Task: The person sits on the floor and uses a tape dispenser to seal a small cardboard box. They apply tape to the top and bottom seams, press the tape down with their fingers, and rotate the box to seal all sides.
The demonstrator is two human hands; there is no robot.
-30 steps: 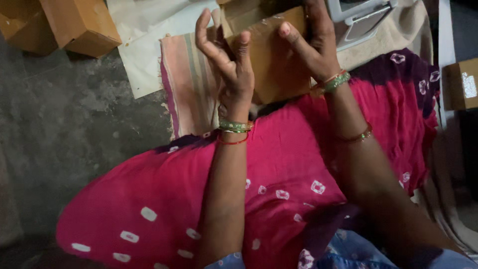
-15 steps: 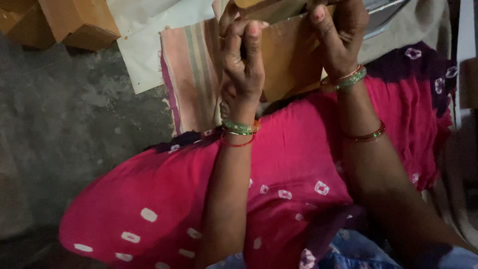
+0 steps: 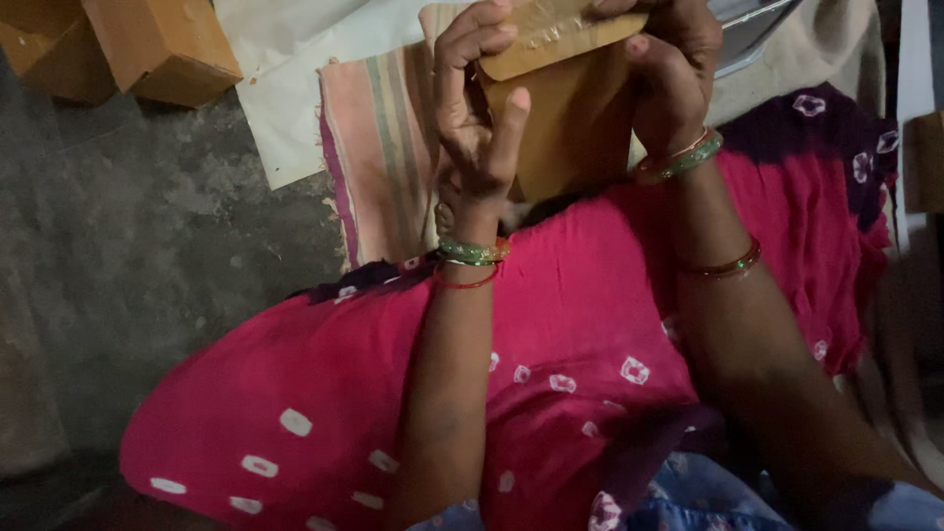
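Cardboard piece (image 3: 575, 118), brown and flat, is held upright between both hands at the far centre of the scene, above the lap. Its rounded top flap (image 3: 560, 34) is bent over toward the viewer and lies pressed on the upper edge; the lower body shows no fold, and whether its sides are closed cannot be told. The left hand (image 3: 477, 108) grasps the left edge, fingers curled over the flap and thumb laid against the face. The right hand (image 3: 674, 69) clasps the right edge, thumb on the flap's corner. Both wrists carry green and red bangles (image 3: 472, 254). Beneath lies pink dotted cloth (image 3: 551, 364) over the knees. On the grey floor (image 3: 147, 246), far left, stand finished brown boxes (image 3: 162, 44); beside them lie a pale sheet (image 3: 285, 88) and a striped cloth (image 3: 379, 147). Nothing blocks the hands; the dim light hides fine detail.
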